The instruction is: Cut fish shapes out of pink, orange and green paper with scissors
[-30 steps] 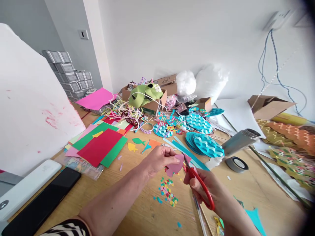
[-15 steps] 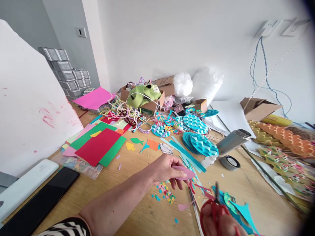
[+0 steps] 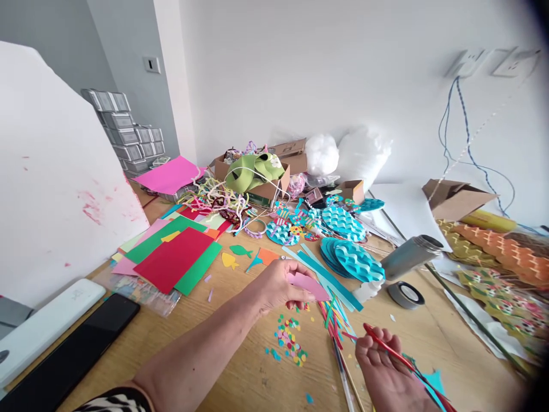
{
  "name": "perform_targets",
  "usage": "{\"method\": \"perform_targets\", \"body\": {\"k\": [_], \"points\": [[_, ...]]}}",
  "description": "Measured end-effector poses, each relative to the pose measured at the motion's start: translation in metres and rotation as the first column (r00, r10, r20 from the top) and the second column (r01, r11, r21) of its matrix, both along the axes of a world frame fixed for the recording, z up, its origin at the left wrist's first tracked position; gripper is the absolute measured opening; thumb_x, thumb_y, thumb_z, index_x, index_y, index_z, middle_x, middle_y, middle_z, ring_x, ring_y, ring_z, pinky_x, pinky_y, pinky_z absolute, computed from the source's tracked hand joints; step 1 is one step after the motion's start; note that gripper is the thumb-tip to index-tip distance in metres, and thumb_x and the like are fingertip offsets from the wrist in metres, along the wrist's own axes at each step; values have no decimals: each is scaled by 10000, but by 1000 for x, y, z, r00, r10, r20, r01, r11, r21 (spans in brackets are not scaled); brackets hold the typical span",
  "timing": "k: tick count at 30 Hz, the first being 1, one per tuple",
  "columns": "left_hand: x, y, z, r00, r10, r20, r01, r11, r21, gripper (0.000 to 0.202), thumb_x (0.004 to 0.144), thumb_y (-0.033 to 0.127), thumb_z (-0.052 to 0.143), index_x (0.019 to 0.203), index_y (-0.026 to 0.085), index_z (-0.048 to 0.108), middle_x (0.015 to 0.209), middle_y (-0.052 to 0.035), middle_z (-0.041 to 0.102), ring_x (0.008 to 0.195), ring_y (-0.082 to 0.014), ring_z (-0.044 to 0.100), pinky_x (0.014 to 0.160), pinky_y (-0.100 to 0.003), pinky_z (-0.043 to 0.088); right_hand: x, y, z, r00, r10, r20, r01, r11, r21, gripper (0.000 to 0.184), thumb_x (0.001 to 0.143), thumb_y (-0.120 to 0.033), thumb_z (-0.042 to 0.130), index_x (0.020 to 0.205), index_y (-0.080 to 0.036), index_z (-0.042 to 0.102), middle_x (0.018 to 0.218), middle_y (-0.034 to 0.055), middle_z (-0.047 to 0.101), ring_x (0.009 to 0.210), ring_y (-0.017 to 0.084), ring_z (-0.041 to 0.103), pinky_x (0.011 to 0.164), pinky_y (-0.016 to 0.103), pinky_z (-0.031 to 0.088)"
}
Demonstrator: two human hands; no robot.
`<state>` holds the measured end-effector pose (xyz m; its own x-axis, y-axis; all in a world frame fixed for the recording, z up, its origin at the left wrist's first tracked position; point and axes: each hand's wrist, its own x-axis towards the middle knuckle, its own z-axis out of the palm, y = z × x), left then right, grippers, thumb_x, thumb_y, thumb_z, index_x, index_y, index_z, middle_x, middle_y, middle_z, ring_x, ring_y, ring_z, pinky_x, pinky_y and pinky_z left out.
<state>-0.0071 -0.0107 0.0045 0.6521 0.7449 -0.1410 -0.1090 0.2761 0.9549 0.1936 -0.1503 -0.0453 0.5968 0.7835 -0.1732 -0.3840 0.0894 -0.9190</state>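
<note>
My left hand [image 3: 281, 286] is closed on a pink paper piece [image 3: 307, 285], pinched between thumb and fingers above the table. On the right, my right hand [image 3: 381, 366] is turned palm up with its fingers curled. Red-handled scissors [image 3: 397, 355] lie across those fingers, slanting down to the right; their blades are hard to make out. Below my left hand are scattered paper dots [image 3: 291, 340]. Thin coloured paper strips [image 3: 332, 320] lie between the hands, beside a pen [image 3: 342, 372]. A yellow paper fish [image 3: 229, 260] and a green paper fish [image 3: 241, 250] rest farther back.
Stacked coloured sheets [image 3: 178, 260] and a black phone [image 3: 81, 355] lie on the left. Blue textured discs [image 3: 358, 260], a white glue bottle [image 3: 368, 290], a steel flask [image 3: 409, 256] and its lid [image 3: 405, 294] stand right of centre. Craft-filled boxes line the wall.
My right hand has turned palm up, and the scissors, earlier upright with the blades up, now slant across its fingers. My left hand has shifted slightly left, tilting the pink paper.
</note>
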Motion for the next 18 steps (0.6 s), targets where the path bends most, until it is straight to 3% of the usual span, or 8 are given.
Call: {"method": "perform_targets", "body": {"k": [3,7,11,13,16,18], "points": [[1,1,0,999,40,-4,-40,999,-4,347,532,268,775,760,156,539,537,16,599,442,-107,554,401,-177,353,6,16,-7,995,-100,16,100,994,34,296,635,-552,629,703,-292,506,769,50,537,746,295,567,612,526,469],[0,2,1,999,46,23,-46,999,22,243,595,287,717,719,144,565,527,7,586,456,-116,561,404,-190,370,13,17,-7,997,-61,-39,65,992,108,355,723,-463,618,584,-266,358,660,16,432,592,225,482,468,425,416],[-4,4,3,1000,24,19,-25,998,55,195,623,271,692,729,122,626,535,-1,593,447,-101,534,435,-207,394,5,8,11,940,-60,-336,103,988,113,259,762,-445,623,685,-246,475,679,-10,435,575,172,472,506,386,471],[-4,4,3,1000,7,1,-7,998,56,198,624,271,694,735,116,640,543,-8,600,462,-105,541,448,-213,401,-4,8,23,929,-38,-367,70,995,74,218,774,-371,650,694,-234,500,673,-15,449,589,156,484,529,345,478],[-4,4,2,998,-46,-37,49,997,67,211,632,278,697,755,112,656,560,-13,606,486,-108,550,460,-217,405,-22,17,38,995,71,-63,-68,997,44,217,774,-342,702,690,-221,544,693,-3,508,643,149,502,552,288,454],[-4,4,0,994,-79,-72,84,993,80,213,635,289,704,754,119,658,564,-7,603,475,-102,535,463,-221,406,-34,25,45,962,129,242,-124,992,-34,200,762,-369,735,799,-215,612,782,22,594,739,174,540,632,285,464]]}}
